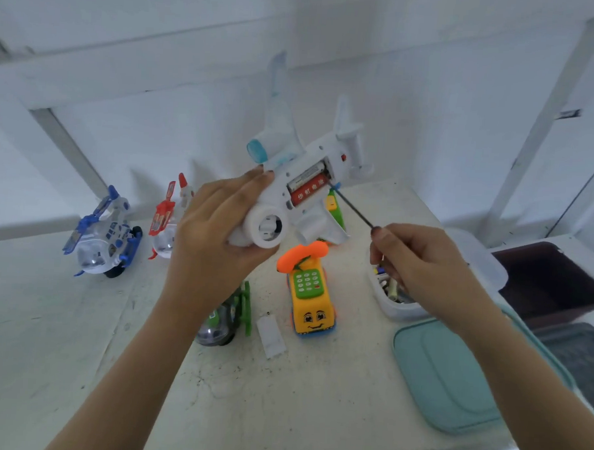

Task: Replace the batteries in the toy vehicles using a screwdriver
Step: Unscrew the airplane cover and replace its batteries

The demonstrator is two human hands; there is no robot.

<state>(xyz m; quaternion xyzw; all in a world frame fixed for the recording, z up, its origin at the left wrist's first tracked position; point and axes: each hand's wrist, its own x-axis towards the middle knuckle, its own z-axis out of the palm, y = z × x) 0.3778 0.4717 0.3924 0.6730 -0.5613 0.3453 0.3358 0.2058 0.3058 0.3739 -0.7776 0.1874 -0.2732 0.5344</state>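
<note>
White toy plane (301,177), battery bay open

The screwdriver (356,210) handle is buried inside the right hand (420,264). The left hand (217,235) covers most of the green toy (230,310). The container's (397,307) contents are too small to identify.

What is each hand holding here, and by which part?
The left hand grips the white toy plane around its nose end. The right hand pinches the screwdriver by its handle end.
</note>
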